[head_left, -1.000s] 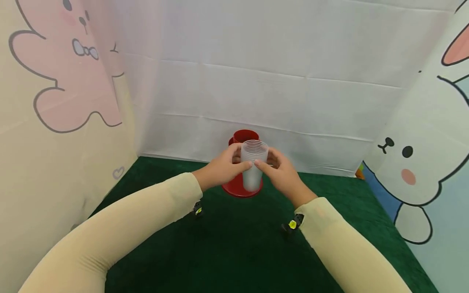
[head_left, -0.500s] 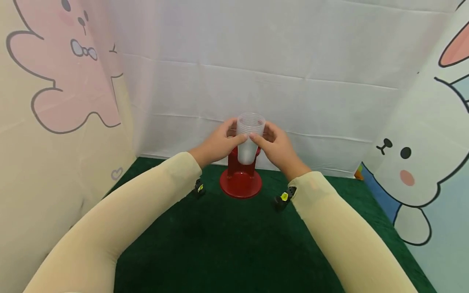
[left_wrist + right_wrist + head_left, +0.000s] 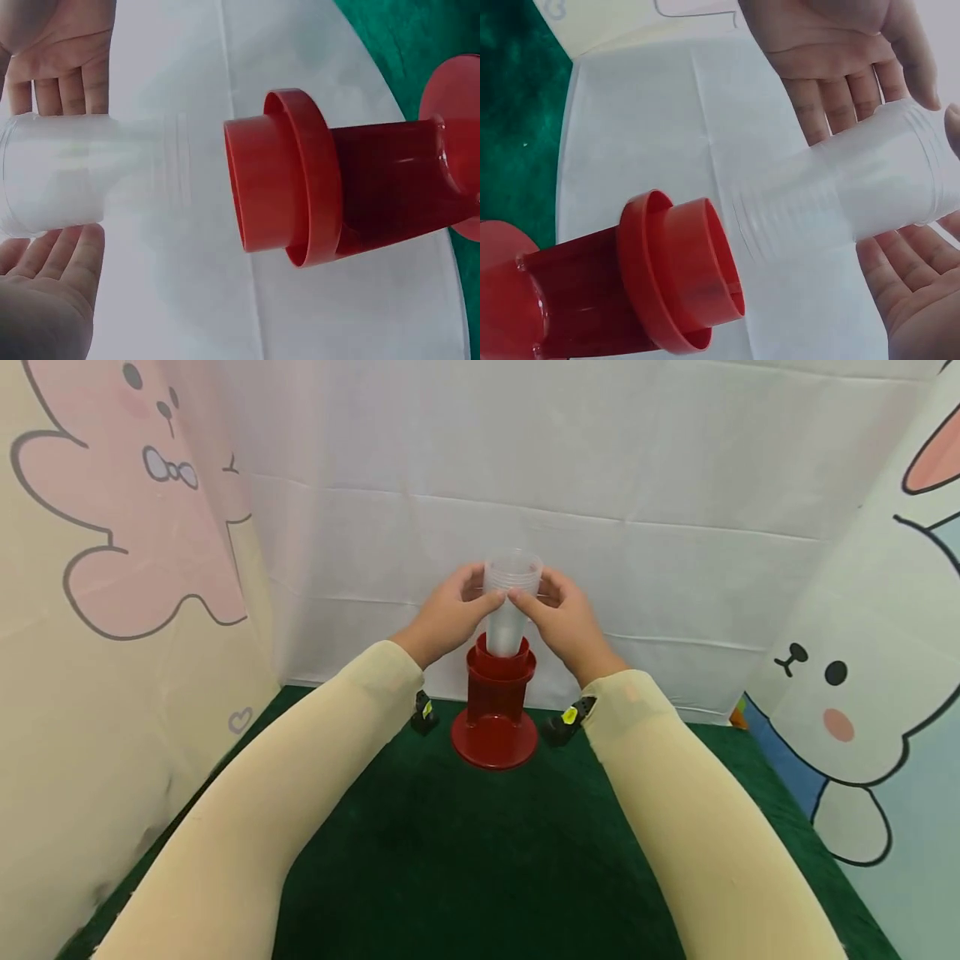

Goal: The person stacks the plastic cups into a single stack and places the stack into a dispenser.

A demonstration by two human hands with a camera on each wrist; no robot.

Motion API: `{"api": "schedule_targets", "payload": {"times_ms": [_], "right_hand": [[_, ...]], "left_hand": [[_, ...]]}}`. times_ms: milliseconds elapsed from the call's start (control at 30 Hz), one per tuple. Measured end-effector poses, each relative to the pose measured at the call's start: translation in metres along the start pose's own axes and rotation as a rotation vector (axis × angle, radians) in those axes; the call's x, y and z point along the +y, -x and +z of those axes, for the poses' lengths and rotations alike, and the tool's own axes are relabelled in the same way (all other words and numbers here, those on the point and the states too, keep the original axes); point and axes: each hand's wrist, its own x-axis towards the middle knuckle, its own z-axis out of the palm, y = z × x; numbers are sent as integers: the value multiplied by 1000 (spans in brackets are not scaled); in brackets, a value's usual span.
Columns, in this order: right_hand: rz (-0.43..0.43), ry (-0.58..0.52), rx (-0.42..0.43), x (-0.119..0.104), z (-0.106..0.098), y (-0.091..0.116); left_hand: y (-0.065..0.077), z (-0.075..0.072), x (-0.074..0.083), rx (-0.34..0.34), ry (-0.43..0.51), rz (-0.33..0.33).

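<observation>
A stack of clear plastic cups (image 3: 505,625) is held upright between both hands, with ridged rims at the top. My left hand (image 3: 448,617) grips its left side and my right hand (image 3: 572,625) its right, thumbs on the near face and fingers behind. Below stands a red cup dispenser (image 3: 495,697) with a round base, a half-open column and a collared ring on top. The left wrist view shows the lower end of the cups (image 3: 169,165) a short gap from the dispenser's open ring (image 3: 262,184). In the right wrist view the cups (image 3: 817,195) line up with that ring.
Dark green cloth (image 3: 480,860) covers the table. A white curtain (image 3: 360,543) hangs close behind the dispenser. Printed side panels stand at left and right, with a pink animal figure (image 3: 150,560) and a white rabbit (image 3: 885,635).
Both hands have lifted the cup stack up and slightly left, from in front of the dispenser to above its ring. The dispenser, hidden in part before, now shows more and stands in place.
</observation>
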Motion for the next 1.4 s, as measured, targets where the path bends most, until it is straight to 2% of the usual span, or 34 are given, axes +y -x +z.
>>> {"api": "schedule_targets", "payload": {"times_ms": [233,433,833,1033,1267,1400], "right_hand": [[-9,-4,-13,-2,0,-6],[-4,-16,-14,7,4,-12],[-12,-20,10,26,6,-16],[30,56,-17,39,12,-10],[41,137,-22,59,18,-4],[76,182,-24,66,20,-1]], "left_hand": [[-5,-3,-3,12,3,11],[-8,-2,-10,26,2,1],[-12,11,-19,74,134,-9],[-9,16,-38,85,108,-27],[-5,23,-58,83,41,-87],[-4,26,-67,74,32,-98]]}}
